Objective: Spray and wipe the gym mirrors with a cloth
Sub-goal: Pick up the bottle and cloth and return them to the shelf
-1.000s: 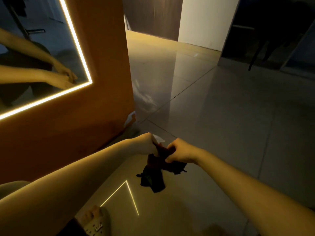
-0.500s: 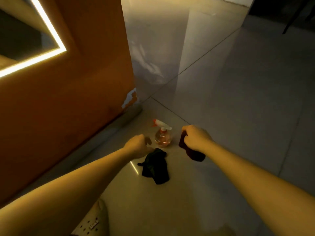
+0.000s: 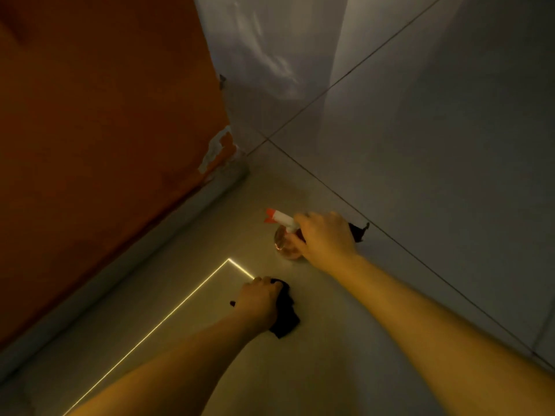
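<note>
A small spray bottle [image 3: 282,240] stands on the tiled floor, with a clear round body, pinkish liquid and a white head with an orange nozzle. My right hand [image 3: 326,237] is closed around its neck from the right, and a scrap of dark cloth [image 3: 358,231] sticks out from under that hand. Nearer to me, a second dark cloth [image 3: 285,318] lies on the floor with my left hand [image 3: 259,300] pressed down on it, fingers curled over its top. The mirror itself is out of view.
An orange wall panel [image 3: 105,130] with chipped paint at its lower corner rises on the left above a grey skirting [image 3: 186,208]. A bright L-shaped line of reflected light [image 3: 192,292] runs across the glossy floor tiles [image 3: 435,130].
My view has tilted down, so the lit mirror has left the frame. My right hand moved left onto the spray bottle. My left hand dropped onto the dark cloth on the floor.
</note>
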`<move>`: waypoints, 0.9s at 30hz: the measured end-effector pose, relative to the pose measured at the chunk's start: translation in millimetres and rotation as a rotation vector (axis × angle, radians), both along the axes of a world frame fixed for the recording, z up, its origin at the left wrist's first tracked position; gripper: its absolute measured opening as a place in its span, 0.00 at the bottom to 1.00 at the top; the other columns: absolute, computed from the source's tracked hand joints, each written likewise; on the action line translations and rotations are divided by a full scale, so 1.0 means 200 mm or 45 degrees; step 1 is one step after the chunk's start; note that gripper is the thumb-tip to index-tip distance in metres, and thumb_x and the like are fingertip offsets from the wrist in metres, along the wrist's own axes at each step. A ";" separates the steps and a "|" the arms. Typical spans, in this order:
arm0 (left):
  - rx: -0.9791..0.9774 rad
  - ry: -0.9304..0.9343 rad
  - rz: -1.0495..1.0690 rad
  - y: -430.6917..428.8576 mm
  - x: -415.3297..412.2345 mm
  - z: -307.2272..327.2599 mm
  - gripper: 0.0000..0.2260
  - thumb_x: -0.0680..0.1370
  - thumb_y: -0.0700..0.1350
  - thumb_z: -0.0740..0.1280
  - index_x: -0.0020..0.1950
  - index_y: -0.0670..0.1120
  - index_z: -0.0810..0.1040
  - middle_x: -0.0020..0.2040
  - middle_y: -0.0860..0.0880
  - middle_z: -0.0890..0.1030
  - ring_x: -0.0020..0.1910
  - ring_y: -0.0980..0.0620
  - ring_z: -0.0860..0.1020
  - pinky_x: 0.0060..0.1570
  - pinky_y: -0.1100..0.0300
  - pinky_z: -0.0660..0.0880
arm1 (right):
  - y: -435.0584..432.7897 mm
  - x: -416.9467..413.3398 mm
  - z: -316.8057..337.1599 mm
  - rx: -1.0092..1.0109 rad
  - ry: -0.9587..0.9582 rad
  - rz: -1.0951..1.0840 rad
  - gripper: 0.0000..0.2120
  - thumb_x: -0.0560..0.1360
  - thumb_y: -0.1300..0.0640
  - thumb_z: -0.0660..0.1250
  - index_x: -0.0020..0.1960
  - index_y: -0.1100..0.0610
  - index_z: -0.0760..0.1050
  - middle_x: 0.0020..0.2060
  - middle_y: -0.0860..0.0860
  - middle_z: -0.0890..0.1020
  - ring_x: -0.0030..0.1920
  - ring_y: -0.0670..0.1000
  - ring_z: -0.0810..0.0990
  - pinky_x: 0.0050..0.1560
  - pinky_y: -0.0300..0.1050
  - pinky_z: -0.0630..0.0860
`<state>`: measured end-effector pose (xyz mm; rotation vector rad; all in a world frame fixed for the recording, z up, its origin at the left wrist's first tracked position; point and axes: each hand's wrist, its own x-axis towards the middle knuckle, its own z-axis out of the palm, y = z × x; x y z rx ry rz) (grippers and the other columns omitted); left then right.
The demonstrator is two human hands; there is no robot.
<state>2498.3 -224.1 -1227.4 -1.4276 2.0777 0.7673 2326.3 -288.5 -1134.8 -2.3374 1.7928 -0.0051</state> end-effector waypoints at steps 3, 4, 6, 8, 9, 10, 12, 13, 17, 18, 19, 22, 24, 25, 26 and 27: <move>0.015 0.031 0.148 -0.01 0.06 0.15 0.21 0.77 0.55 0.72 0.69 0.51 0.77 0.63 0.48 0.74 0.62 0.47 0.74 0.60 0.51 0.76 | 0.00 0.02 0.03 0.082 0.021 -0.021 0.13 0.86 0.48 0.60 0.60 0.56 0.77 0.49 0.54 0.84 0.47 0.57 0.83 0.44 0.47 0.66; 0.039 0.047 0.216 -0.02 0.09 0.22 0.18 0.77 0.55 0.72 0.65 0.50 0.79 0.60 0.49 0.75 0.59 0.48 0.76 0.58 0.51 0.77 | 0.02 0.02 0.05 0.065 0.006 -0.013 0.10 0.84 0.51 0.64 0.56 0.57 0.79 0.45 0.54 0.85 0.43 0.57 0.84 0.43 0.48 0.66; 0.134 0.095 0.391 -0.03 0.13 0.39 0.11 0.77 0.52 0.74 0.56 0.51 0.78 0.54 0.50 0.78 0.54 0.50 0.79 0.53 0.53 0.80 | 0.08 -0.01 0.15 0.017 -0.006 -0.018 0.08 0.73 0.55 0.79 0.44 0.58 0.82 0.33 0.53 0.83 0.30 0.56 0.81 0.38 0.46 0.68; 0.171 0.162 0.523 -0.05 0.16 0.61 0.13 0.78 0.48 0.74 0.58 0.53 0.73 0.54 0.52 0.82 0.51 0.52 0.82 0.53 0.52 0.83 | 0.17 -0.07 0.30 -0.003 0.043 -0.047 0.13 0.64 0.58 0.85 0.40 0.57 0.82 0.30 0.53 0.81 0.25 0.55 0.77 0.35 0.45 0.69; 0.167 0.186 0.545 -0.05 0.16 0.74 0.17 0.78 0.47 0.73 0.62 0.54 0.70 0.55 0.53 0.83 0.51 0.52 0.83 0.53 0.51 0.83 | 0.21 -0.10 0.41 -0.022 0.088 -0.052 0.13 0.62 0.60 0.85 0.40 0.57 0.82 0.31 0.53 0.81 0.26 0.55 0.77 0.35 0.45 0.69; 0.154 0.218 0.527 -0.06 0.15 0.89 0.22 0.80 0.47 0.72 0.69 0.55 0.67 0.56 0.54 0.83 0.52 0.53 0.82 0.56 0.52 0.83 | 0.25 -0.14 0.52 -0.058 0.108 -0.068 0.14 0.60 0.62 0.85 0.41 0.57 0.83 0.32 0.54 0.81 0.27 0.56 0.78 0.35 0.45 0.70; 0.119 0.282 0.414 -0.07 0.07 1.24 0.29 0.82 0.45 0.69 0.79 0.56 0.59 0.58 0.56 0.78 0.54 0.55 0.79 0.59 0.58 0.77 | 0.32 -0.24 0.81 -0.124 0.078 -0.102 0.16 0.60 0.64 0.82 0.46 0.59 0.83 0.33 0.54 0.82 0.29 0.57 0.79 0.36 0.47 0.72; 0.083 0.306 0.338 -0.07 0.03 1.42 0.30 0.83 0.44 0.68 0.81 0.57 0.58 0.60 0.55 0.76 0.56 0.54 0.78 0.59 0.58 0.75 | 0.36 -0.30 0.97 -0.162 0.073 -0.128 0.16 0.62 0.64 0.80 0.49 0.59 0.83 0.35 0.54 0.82 0.31 0.57 0.79 0.38 0.48 0.72; -0.065 0.393 0.040 -0.10 -0.23 2.14 0.25 0.83 0.42 0.64 0.79 0.57 0.67 0.65 0.52 0.75 0.62 0.47 0.78 0.60 0.54 0.74 | 0.56 -0.59 1.65 -0.292 0.066 -0.246 0.17 0.72 0.64 0.72 0.60 0.59 0.80 0.44 0.55 0.83 0.42 0.58 0.81 0.46 0.53 0.72; -0.093 0.418 0.000 -0.11 -0.31 2.31 0.21 0.83 0.43 0.66 0.76 0.54 0.72 0.62 0.52 0.76 0.59 0.47 0.79 0.57 0.55 0.74 | 0.60 -0.67 1.83 -0.328 0.058 -0.284 0.16 0.73 0.65 0.70 0.61 0.59 0.80 0.44 0.54 0.83 0.42 0.58 0.81 0.46 0.54 0.72; -0.130 0.473 -0.037 -0.12 -0.40 2.48 0.16 0.82 0.45 0.68 0.70 0.53 0.78 0.57 0.54 0.76 0.53 0.48 0.79 0.52 0.57 0.74 | 0.64 -0.76 2.00 -0.365 0.046 -0.316 0.16 0.74 0.65 0.70 0.61 0.59 0.79 0.44 0.54 0.83 0.43 0.57 0.80 0.47 0.53 0.72; -0.257 0.644 -0.193 -0.13 -0.72 2.99 0.04 0.80 0.49 0.73 0.50 0.50 0.82 0.44 0.58 0.71 0.38 0.54 0.75 0.38 0.61 0.68 | 0.77 -1.03 2.49 -0.501 0.039 -0.409 0.15 0.74 0.66 0.71 0.60 0.60 0.80 0.42 0.53 0.81 0.45 0.56 0.80 0.52 0.53 0.73; -0.312 0.769 -0.304 -0.11 -0.96 3.33 0.06 0.79 0.50 0.71 0.48 0.49 0.80 0.43 0.56 0.71 0.36 0.52 0.74 0.35 0.61 0.65 | 0.86 -1.22 2.78 -0.608 0.057 -0.456 0.16 0.73 0.66 0.72 0.61 0.60 0.80 0.43 0.53 0.81 0.46 0.56 0.80 0.55 0.54 0.72; -0.362 0.855 -0.377 -0.10 -1.08 3.49 0.09 0.77 0.53 0.69 0.48 0.48 0.79 0.42 0.54 0.72 0.36 0.51 0.74 0.35 0.61 0.64 | 0.90 -1.32 2.91 -0.669 0.071 -0.478 0.17 0.73 0.65 0.72 0.61 0.60 0.80 0.44 0.53 0.81 0.46 0.56 0.80 0.56 0.54 0.72; -0.427 0.922 -0.475 -0.09 -1.22 3.66 0.11 0.76 0.56 0.67 0.47 0.48 0.79 0.42 0.53 0.73 0.35 0.50 0.74 0.35 0.61 0.64 | 0.94 -1.42 3.05 -0.718 0.083 -0.514 0.18 0.73 0.65 0.73 0.62 0.60 0.80 0.45 0.53 0.81 0.47 0.56 0.80 0.56 0.54 0.73; -0.494 0.972 -0.580 -0.08 -1.34 3.79 0.14 0.77 0.58 0.66 0.47 0.48 0.78 0.42 0.52 0.73 0.35 0.51 0.72 0.37 0.60 0.65 | 0.99 -1.50 3.17 -0.751 0.089 -0.564 0.18 0.73 0.65 0.73 0.62 0.60 0.80 0.46 0.53 0.82 0.48 0.56 0.80 0.56 0.55 0.74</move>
